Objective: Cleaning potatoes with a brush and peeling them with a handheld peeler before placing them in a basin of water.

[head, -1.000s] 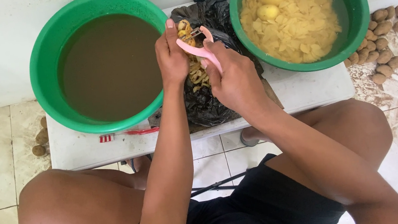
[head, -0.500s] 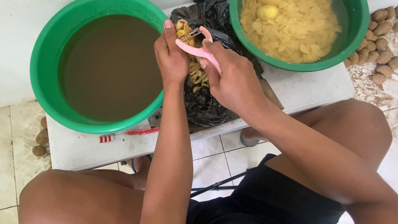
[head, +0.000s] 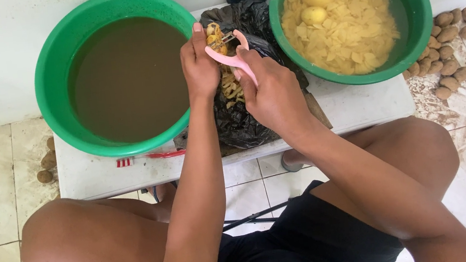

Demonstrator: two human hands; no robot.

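My left hand [head: 199, 65] grips a small potato [head: 213, 33] over a black plastic bag [head: 238, 118] that holds yellow peelings [head: 231, 86]. My right hand [head: 271, 88] holds a pink peeler [head: 228, 56] with its blade against the potato's top. On the left stands a green basin of murky brown water [head: 119, 74]. Another green basin [head: 416, 8] on the right holds pale potato slices and two peeled potatoes [head: 315, 3].
Both basins and the bag rest on a low white table [head: 360, 103]. A red-handled brush [head: 150, 156] lies at the table's front edge. Unpeeled potatoes [head: 448, 51] are piled on the tiled floor at right, a few more potatoes [head: 46, 166] at left. My knees flank the table.
The peeler's blade and my right hand have shifted slightly up along the potato. My left hand keeps its grip in the same place.
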